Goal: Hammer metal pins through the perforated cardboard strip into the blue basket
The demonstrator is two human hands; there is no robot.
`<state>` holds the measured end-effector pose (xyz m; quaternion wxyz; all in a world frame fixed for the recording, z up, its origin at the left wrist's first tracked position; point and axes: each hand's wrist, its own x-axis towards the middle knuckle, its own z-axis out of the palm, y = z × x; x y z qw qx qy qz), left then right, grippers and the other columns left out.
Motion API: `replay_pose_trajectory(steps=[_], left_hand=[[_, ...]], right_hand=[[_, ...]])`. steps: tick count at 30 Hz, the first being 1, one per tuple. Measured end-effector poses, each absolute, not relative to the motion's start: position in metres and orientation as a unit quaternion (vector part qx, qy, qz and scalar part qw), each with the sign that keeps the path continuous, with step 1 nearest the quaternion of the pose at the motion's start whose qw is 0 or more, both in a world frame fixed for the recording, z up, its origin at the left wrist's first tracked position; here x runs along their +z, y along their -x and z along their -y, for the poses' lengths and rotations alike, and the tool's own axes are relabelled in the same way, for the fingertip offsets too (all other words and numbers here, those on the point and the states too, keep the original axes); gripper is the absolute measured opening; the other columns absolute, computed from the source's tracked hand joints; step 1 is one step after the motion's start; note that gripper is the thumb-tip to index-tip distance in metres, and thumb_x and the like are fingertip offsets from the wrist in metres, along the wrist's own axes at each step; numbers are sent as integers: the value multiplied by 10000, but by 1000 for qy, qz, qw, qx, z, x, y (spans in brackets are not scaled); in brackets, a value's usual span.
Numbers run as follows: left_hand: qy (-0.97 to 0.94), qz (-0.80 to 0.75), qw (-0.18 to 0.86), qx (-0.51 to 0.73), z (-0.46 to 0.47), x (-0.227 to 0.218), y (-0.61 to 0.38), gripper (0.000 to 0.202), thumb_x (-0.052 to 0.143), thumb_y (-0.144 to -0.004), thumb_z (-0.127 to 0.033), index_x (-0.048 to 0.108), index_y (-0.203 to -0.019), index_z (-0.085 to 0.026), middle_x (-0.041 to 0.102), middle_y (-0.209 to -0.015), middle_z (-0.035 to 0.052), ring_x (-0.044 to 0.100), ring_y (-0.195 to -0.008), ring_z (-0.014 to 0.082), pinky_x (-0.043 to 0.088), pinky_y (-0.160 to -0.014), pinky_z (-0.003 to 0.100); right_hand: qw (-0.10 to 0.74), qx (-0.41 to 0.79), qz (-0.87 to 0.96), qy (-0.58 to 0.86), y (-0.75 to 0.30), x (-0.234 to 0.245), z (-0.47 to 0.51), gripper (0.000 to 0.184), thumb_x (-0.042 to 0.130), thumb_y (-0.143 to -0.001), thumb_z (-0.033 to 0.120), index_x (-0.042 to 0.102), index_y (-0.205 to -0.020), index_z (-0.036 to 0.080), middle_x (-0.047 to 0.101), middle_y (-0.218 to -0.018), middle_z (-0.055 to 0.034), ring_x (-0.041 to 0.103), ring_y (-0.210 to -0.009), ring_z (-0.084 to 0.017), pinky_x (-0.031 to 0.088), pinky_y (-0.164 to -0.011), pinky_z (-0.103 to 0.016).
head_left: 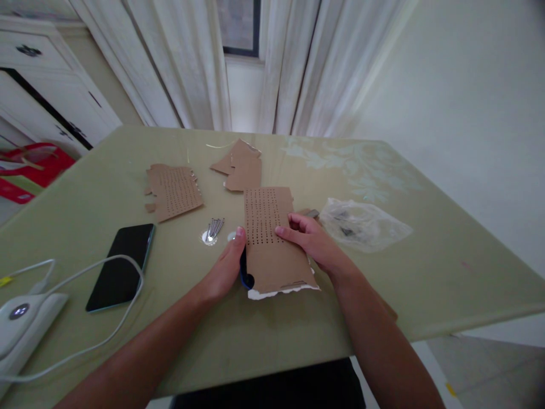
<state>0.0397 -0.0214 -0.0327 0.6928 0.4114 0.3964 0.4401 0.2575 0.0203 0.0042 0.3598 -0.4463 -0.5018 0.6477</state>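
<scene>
Pale digit-like marks [19,311] are being shown on the small dark oval display [13,312] of the white charging unit [12,334], but their value is being obscured by blur and smallness. Nowhere is any word, brand or number being legibly displayed.

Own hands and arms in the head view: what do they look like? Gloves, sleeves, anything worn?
Left hand and right hand are both bare, no gloves. Left forearm and right forearm show no sleeve, watch or bracelet as far as the frame reaches. No cables or markings visible on either. Left fingers are mostly hidden, so rings there can't be ruled out.
</scene>
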Motion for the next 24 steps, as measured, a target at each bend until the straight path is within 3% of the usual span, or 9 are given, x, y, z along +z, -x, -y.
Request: replay_pose_trajectory(steps=[6,10,14,16,19,21,24], left_hand=[[-414,-416,683,435,24,-35,-40,809,399,-1023,-795,642,-1514,-200,775,-1363,157,644,-1412,357,471,-1238,517],[-469,-456,624,428,21,-26,-37,764,356,-1033,-790,764,-1326,-215,821,-1236,136,692,-1327,351,538,-1157,478],[-574,-566,414,423,5,-12,-16,702,300,-1078,-688,791,-1071,-187,823,-1111,148,756,-1079,334,596,-974,475],[-622,-643,238,378,-4,-7,1,510,417,-1069,-575,751,-1068,-189,807,-1071,138,743,-947,311,583,-908,468],[-659,-712,31,241,-13,-1,25,316,485,-1034,-406,710,-1054,-185,780,-1043,158,719,-957,337,552,-888,467],[-669,-728,-28,147,-14,0,34,299,467,-1039,-362,704,-1040,-179,772,-1049,180,718,-973,362,543,-857,468],[-673,-737,-32,57,-11,-1,37,309,457,-1052,-355,707,-1046,-172,764,-1077,195,727,-974,386,542,-795,462]], right_hand=[[358,647,504,446,-258,4,-20,356,886,-852,468,788,-1083,215,815,-1111,-73,747,-933,-215,592,-830,-344],[360,644,505,449,-256,7,-19,375,890,-838,476,783,-1084,214,815,-1107,-77,752,-929,-226,606,-847,-369],[363,638,507,452,-256,8,-19,378,895,-827,486,779,-1063,213,812,-1108,-80,753,-923,-228,611,-852,-379],[362,635,510,454,-257,7,-19,386,903,-816,491,775,-1052,214,810,-1107,-80,753,-913,-226,611,-835,-378],[356,625,525,456,-257,7,-19,438,944,-769,475,762,-1072,216,806,-1146,-85,758,-953,-242,614,-833,-383],[351,608,541,463,-257,8,-18,469,964,-745,460,753,-1085,213,802,-1167,-92,756,-994,-255,614,-848,-390],[345,592,555,472,-257,9,-18,466,961,-750,451,741,-1080,207,802,-1163,-96,754,-1002,-260,612,-848,-390]])
